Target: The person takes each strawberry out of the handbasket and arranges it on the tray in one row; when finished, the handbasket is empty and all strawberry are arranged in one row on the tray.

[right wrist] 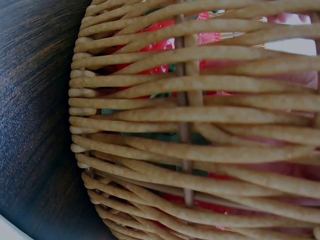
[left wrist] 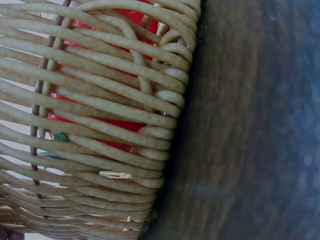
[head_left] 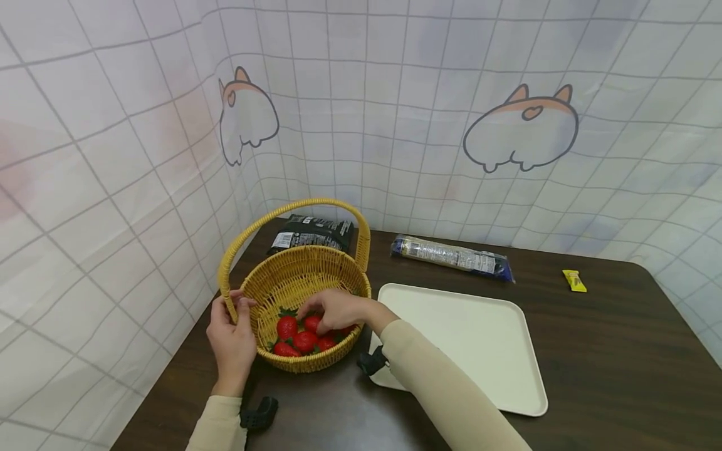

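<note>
A yellow woven basket (head_left: 293,363) with a tall arched handle stands on the dark table. Several red strawberries (head_left: 286,327) with green leaves lie inside it. At the basket's left side, my left hand (head_left: 232,341) grips the foot of the handle and the rim. My right hand (head_left: 341,309) reaches over the right rim into the basket, its thumb and fingers around one strawberry (head_left: 312,323) among the others. Both wrist views look at the woven wall from outside; red fruit (left wrist: 120,127) shows through the gaps in the left one, and the right wrist view shows weave (right wrist: 225,115) close up.
A white rectangular tray (head_left: 479,332) lies right of the basket, under the right forearm. Behind the basket is a black package (head_left: 313,232). A long clear-and-blue packet (head_left: 451,255) lies behind the tray, with a small yellow wrapper (head_left: 575,280) farther right. Gridded curtains (head_left: 395,125) border the table.
</note>
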A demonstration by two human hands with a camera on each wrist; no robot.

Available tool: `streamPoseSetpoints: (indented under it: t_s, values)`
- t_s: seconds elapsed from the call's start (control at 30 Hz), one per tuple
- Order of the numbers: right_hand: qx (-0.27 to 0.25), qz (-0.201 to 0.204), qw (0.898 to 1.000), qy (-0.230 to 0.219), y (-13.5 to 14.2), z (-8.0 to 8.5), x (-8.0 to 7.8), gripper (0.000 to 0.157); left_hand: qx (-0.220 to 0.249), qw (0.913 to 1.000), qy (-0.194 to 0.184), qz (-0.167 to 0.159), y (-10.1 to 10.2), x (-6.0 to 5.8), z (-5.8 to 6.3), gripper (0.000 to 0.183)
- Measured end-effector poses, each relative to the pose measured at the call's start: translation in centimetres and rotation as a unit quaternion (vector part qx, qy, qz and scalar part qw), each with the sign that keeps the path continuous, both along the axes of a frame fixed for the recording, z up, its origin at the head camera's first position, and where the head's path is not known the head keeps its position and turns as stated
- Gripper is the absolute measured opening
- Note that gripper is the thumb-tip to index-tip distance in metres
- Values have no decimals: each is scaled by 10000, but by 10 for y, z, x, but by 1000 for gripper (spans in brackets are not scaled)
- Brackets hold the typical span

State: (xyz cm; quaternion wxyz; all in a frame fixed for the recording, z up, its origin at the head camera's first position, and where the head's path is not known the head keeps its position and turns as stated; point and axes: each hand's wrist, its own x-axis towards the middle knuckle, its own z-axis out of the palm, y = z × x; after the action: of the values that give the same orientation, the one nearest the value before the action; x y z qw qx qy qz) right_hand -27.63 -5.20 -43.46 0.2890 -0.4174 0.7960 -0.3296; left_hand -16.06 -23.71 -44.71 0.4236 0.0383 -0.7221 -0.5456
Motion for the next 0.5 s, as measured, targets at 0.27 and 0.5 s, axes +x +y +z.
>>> streamPoseSetpoints:
  t_s: [0.27,0.5]
  values:
    - [-366,-169,9992,83,3,0,4,36,-87,10000,-29,33,-3,-4,-8,21]
    - [-749,-345,9928,867,4,-1,10,29,-156,9996,-59,230,-15,-16,-31,20]
